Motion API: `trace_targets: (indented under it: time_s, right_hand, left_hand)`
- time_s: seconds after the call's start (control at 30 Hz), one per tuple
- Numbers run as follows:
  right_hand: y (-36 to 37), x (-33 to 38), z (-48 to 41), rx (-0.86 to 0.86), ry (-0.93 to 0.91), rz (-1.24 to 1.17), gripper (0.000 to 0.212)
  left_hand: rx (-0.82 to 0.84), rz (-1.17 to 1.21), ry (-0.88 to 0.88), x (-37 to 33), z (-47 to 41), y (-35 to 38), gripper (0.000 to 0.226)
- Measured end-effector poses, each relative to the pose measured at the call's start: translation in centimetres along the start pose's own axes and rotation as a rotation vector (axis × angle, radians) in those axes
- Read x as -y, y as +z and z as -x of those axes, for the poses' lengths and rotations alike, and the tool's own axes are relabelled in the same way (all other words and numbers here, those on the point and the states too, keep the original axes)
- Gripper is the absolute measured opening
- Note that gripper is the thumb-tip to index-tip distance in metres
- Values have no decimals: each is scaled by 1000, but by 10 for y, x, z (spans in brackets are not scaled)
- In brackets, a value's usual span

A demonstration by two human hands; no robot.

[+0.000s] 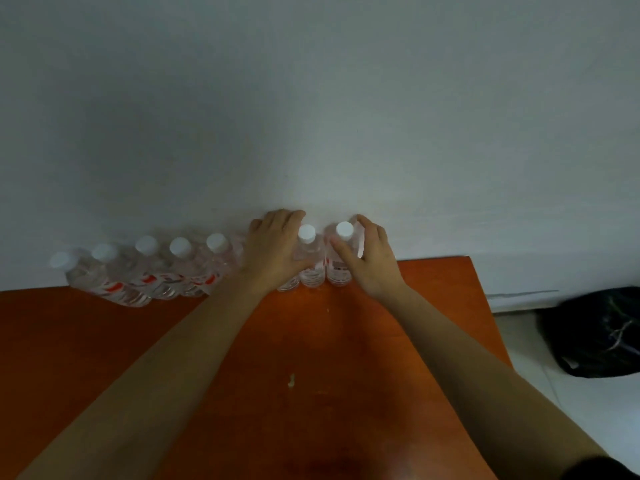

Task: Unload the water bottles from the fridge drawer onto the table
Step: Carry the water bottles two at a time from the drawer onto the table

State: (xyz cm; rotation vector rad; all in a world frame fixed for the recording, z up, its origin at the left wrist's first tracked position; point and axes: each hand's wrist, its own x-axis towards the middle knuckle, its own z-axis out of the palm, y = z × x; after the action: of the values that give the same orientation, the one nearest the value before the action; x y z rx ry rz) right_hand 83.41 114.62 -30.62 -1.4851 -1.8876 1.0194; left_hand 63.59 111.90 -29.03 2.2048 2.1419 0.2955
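Several clear water bottles with white caps and red-and-white labels stand in a row (145, 271) along the far edge of the orange-brown table (311, 358), against the white wall. My left hand (273, 247) wraps a bottle (308, 258) near the right end of the row; another bottle under the palm is mostly hidden. My right hand (367, 258) grips the rightmost bottle (341, 258), thumb on its near side and fingers behind it. Both bottles stand upright on the table. The fridge drawer is out of view.
The table's right edge (485, 306) lies just right of my right hand. Beyond it, on the pale floor, sits a black plastic bag (595, 334). A small pale scrap (292, 380) lies on the table's middle.
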Motion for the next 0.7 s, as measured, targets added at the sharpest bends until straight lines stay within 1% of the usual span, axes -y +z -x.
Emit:
trace_targets:
  time_s: [0.07, 0.13, 0.23, 0.33, 0.43, 0.53, 0.63, 0.7]
  right_hand:
    - [-14, 1, 10, -41, -28, 38, 72]
    - [-26, 0, 24, -62, -39, 70, 70]
    - [-41, -3, 55, -70, -51, 168, 69]
    - [-59, -5, 93, -87, -99, 319, 68]
    - [-80, -5, 134, -139, -174, 477, 69]
    - [-102, -9, 173, -225, -281, 622, 69]
    - [-125, -12, 212, -293, -296, 711, 70]
    - [-144, -15, 236, -348, -297, 739, 71]
  left_hand:
    - [-70, -23, -34, -11, 16, -13, 78]
    - [-109, -31, -53, -25, 39, -23, 69]
    - [-56, -54, -73, -49, 86, -32, 63]
    - [-35, -112, -124, -74, 133, -38, 71]
    - [-41, -148, -176, -101, 170, -50, 81]
    - [-121, -191, -179, -134, 200, -67, 82]
    - [-239, -208, -154, -165, 221, -81, 72]
    - [-288, -196, -120, -185, 230, -90, 70]
